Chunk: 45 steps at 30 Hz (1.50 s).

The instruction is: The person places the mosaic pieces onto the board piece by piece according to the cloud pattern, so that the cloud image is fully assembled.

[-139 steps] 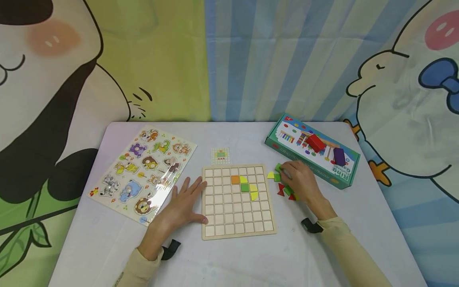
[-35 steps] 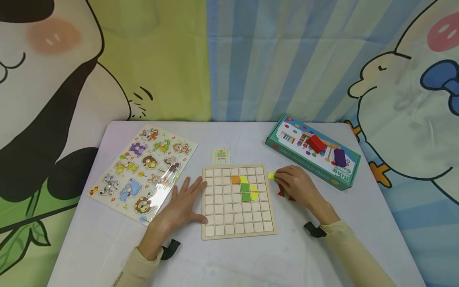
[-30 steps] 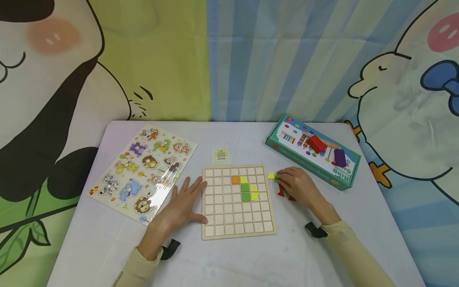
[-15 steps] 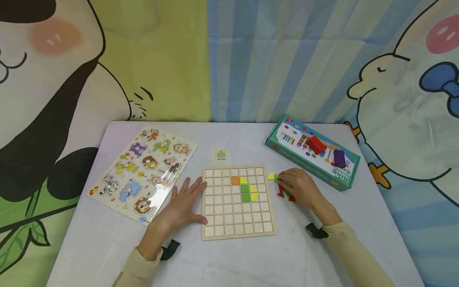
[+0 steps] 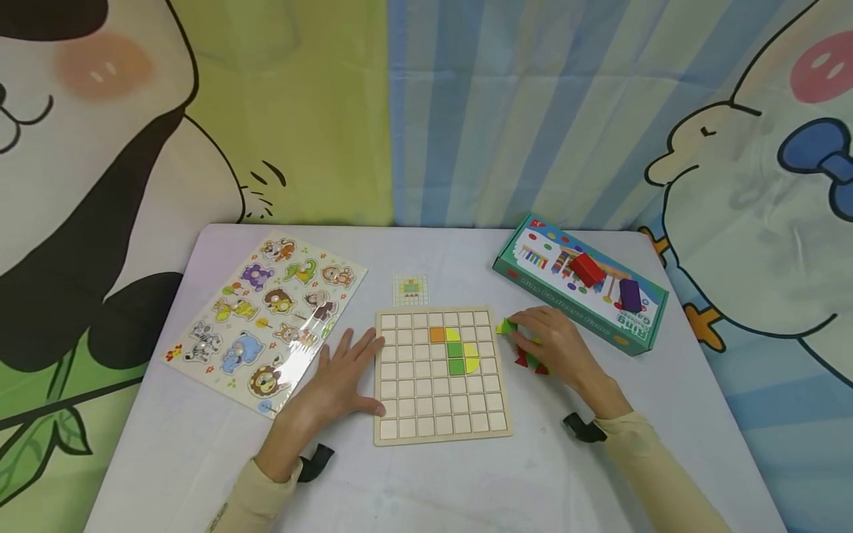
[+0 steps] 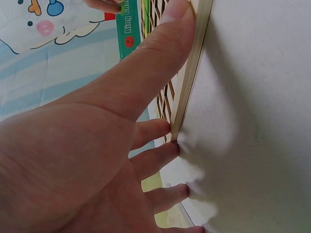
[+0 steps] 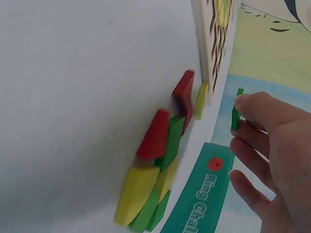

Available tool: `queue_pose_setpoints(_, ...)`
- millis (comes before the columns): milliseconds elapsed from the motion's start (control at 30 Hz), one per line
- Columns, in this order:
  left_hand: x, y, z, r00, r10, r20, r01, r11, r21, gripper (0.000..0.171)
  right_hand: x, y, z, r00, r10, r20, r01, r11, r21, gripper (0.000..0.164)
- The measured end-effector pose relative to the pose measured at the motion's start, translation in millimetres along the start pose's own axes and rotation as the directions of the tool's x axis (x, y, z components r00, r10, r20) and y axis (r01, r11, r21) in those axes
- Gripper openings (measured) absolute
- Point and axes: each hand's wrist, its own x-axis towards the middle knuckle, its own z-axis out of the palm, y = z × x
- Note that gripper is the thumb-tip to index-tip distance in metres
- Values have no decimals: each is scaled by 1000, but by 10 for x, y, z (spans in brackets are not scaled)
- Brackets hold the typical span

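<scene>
A square wooden grid board (image 5: 406, 407) lies on the table, holding an orange square tile (image 5: 437, 335), two green squares (image 5: 456, 366) and several yellow curved tiles (image 5: 472, 357). My left hand (image 5: 336, 381) rests at its left edge with fingers spread, the thumb (image 6: 167, 39) on the rim. Right of the board, my right hand (image 5: 553, 340) pinches a green block (image 7: 236, 114) between thumb and fingers, raised off the table. Below that hand lie loose pieces: red triangular ones (image 7: 154, 136), yellow curved ones (image 7: 133, 191) and green ones (image 7: 172, 141).
A small card with a printed grid pattern (image 5: 410, 290) lies behind the board. At the back right a green box (image 5: 556, 295) bears a red block (image 5: 587, 269) and a purple block (image 5: 629, 295). An animal picture board (image 5: 229, 326) lies at left. A patterned curtain hangs behind.
Since the earliest frame, a second green square has come onto the board below the first. Over the last half second my right hand has lifted a green block; my left hand has stayed put.
</scene>
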Motion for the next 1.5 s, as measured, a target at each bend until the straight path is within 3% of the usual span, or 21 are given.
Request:
queue_pose_setpoints(233,4,3,-9,1000,-2,3,2,1000,2,117,220,-196,113,995,-98,-27,98,995,2,41)
queue_pose_setpoints(433,14,6,-3,1000,-5,6,5,1000,3,117,395,-432,243,989,-144,38,143,989,28,31)
queue_pose_setpoints(733,19,5,9,1000,-3,8,3,1000,8,118,492,-639,555,951,-310,7,310,951,23,24)
queue_pose_setpoints(1067,9,13,4,1000,-5,-1,5,1000,7,118,448,-755,650,959,-259,119,259,966,15,19)
queue_pose_setpoints(1500,-3,6,-10,1000,0,-2,0,1000,8,118,446,-761,681,952,-259,160,264,964,-9,16)
